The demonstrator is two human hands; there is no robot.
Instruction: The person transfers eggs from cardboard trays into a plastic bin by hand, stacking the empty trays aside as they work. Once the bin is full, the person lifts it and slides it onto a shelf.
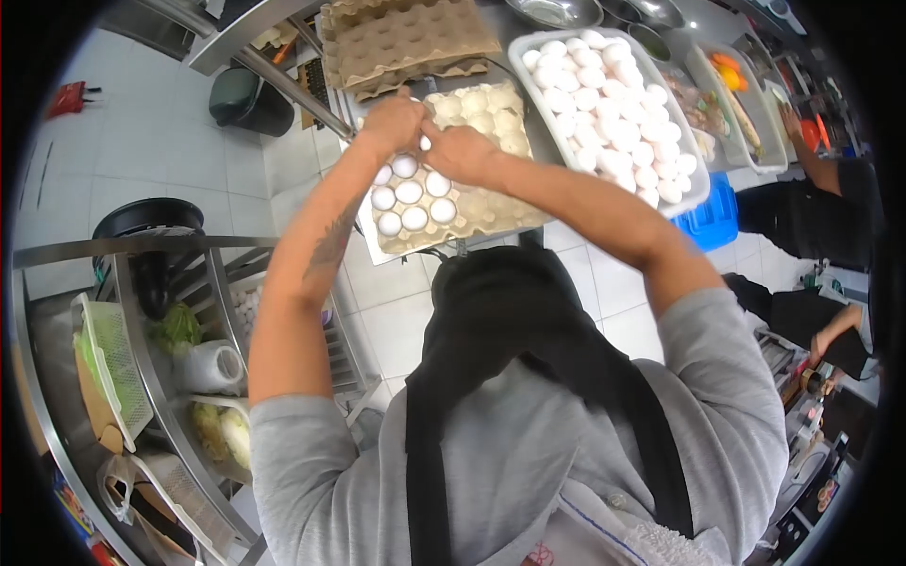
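Left hand [392, 123] and right hand [460, 151] meet just above the centre of the frame, knuckles nearly touching. The fingers of both are curled in and bunched around a white egg [425, 143], of which only a sliver shows between them. The egg is held just over the cardboard egg tray [491, 212], at its upper left part. Below the hands, a cluster of white eggs [412, 194] fills the left cups of that tray, while the cups to the right are bare, and a second filled tray [491, 113] lies just beyond, toward the top. A stack of empty cardboard trays [406, 38] sits at the upper middle of the frame. To the right of it is a white tub [700, 193] heaped with eggs, with a blue crate [714, 215] under its lower right corner. Metal bowls [557, 11] line the top edge. At the far right a co-worker's hand [791, 123] rests near trays of food. A black bin [250, 99] stands on the tiled floor at the upper left, and a metal rack [222, 311] with a green basket [109, 358] fills the lower left.
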